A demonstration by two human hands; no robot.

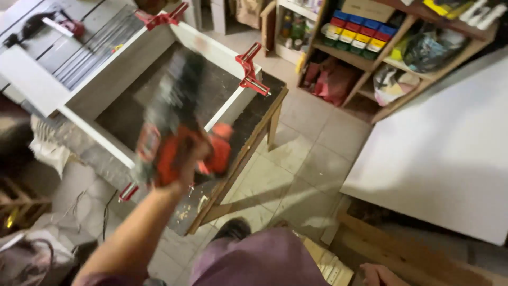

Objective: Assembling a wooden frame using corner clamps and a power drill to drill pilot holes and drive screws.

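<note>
My left hand has its grip wrapped tight around the handle of a red and black power drill, fingers closed fully on it. The drill is blurred, its dark body pointing up and away from me over the worktop. Just beside it on the right I see an orange blur that I cannot make out. My right hand shows only at the lower edge of the view, down near a wooden pallet; it holds nothing that I can see, and I cannot tell how far its grip is spread.

Under the drill lies a white panel frame, open in the middle, resting on the dark worktop. Red corner clamps grip its corners: one at the far corner, one at the right corner, and one at the near corner close to my forearm. The worktop has a wooden edge and leg, with some sawdust near its front.

The floor is pale tile. A large white board leans on the right. Behind it stands a wooden shelf with small coloured bins in blue, red, yellow and green, and bags stuffed below. My trousers are purple.
</note>
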